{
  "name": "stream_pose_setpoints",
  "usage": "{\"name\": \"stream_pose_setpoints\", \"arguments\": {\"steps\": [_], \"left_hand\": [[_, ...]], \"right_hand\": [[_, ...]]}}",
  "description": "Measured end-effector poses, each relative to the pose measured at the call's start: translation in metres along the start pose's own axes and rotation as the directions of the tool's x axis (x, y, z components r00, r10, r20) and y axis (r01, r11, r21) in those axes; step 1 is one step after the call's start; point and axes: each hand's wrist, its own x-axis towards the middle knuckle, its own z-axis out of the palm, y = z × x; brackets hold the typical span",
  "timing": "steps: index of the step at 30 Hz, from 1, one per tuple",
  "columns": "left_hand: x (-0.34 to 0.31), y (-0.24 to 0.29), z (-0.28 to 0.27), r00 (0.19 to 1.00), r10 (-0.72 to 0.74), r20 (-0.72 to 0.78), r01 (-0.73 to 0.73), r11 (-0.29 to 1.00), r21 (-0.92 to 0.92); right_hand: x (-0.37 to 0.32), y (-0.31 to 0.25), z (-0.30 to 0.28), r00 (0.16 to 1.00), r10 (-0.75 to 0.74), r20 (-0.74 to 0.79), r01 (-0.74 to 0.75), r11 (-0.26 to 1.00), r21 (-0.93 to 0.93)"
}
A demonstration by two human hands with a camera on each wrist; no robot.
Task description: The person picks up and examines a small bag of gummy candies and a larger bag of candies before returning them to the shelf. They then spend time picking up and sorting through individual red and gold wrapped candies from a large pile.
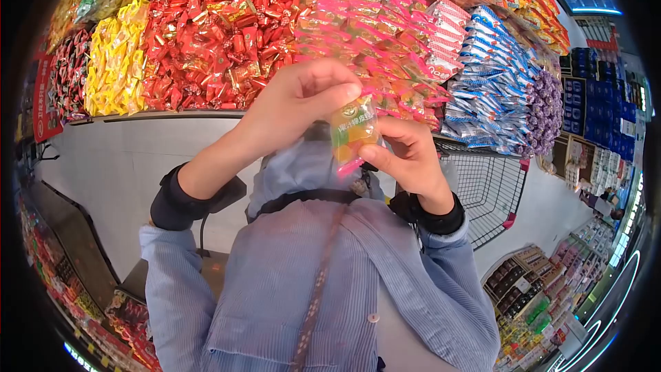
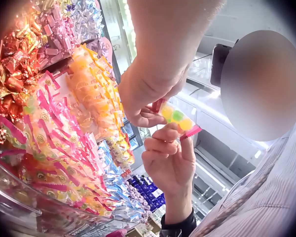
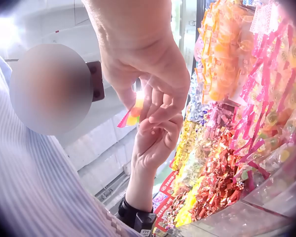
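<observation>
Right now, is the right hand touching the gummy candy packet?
Touching: the head view shows the right hand with its thumb on the lower part of the gummy candy packet.

A candy packet [image 1: 354,131] sits between the left hand [image 1: 299,96] and the right hand [image 1: 413,158], in front of the person [image 1: 282,282]. The left hand is at its top end, the right hand at its bottom end. Past the hands is a candy stand [image 1: 165,116]. From its left corner come a first heap [image 1: 65,62], a second heap [image 1: 117,62] and a third heap [image 1: 213,41]. More packets [image 1: 389,48] lie right of those. A fourth heap [image 1: 489,83] is next, then a last heap [image 1: 544,110] at the right corner. A cart [image 1: 485,189] is by the near edge, to the person's right.
</observation>
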Motion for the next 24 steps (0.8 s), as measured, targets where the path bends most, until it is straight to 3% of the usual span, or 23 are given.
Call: {"name": "stream_pose_setpoints", "arguments": {"steps": [4, 6, 9, 14, 17, 20, 24], "left_hand": [[-0.007, -0.001, -0.021, 0.994, 0.015, -0.11, -0.028, 0.992, -0.119], [-0.011, -0.002, -0.028, 0.99, -0.032, -0.141, 0.014, 0.992, -0.127], [-0.015, -0.014, -0.039, 0.991, 0.025, -0.133, -0.035, 0.997, -0.075], [-0.015, -0.039, -0.053, 0.985, -0.054, -0.167, -0.005, 0.942, -0.335], [-0.013, -0.049, -0.06, 0.988, -0.048, -0.145, 0.003, 0.955, -0.296], [-0.018, -0.045, -0.057, 0.987, 0.065, -0.15, -0.078, 0.994, -0.081], [-0.018, -0.035, -0.049, 0.98, 0.106, -0.171, -0.078, 0.983, 0.163]], "right_hand": [[0.021, 0.003, 0.018, 0.98, -0.021, -0.199, -0.002, 0.993, -0.116], [0.03, 0.003, 0.019, 0.978, 0.012, -0.207, -0.046, 0.986, -0.162], [0.039, 0.012, 0.025, 0.973, 0.034, -0.226, -0.081, 0.976, -0.201], [0.047, 0.015, 0.028, 0.981, 0.094, -0.167, -0.152, 0.911, -0.383], [0.049, 0.025, 0.027, 0.988, 0.06, -0.14, -0.111, 0.914, -0.391], [0.051, 0.016, 0.033, 0.957, 0.043, -0.286, -0.109, 0.97, -0.217], [0.058, 0.009, 0.035, 0.965, -0.07, -0.254, -0.056, 0.888, -0.457]]}}
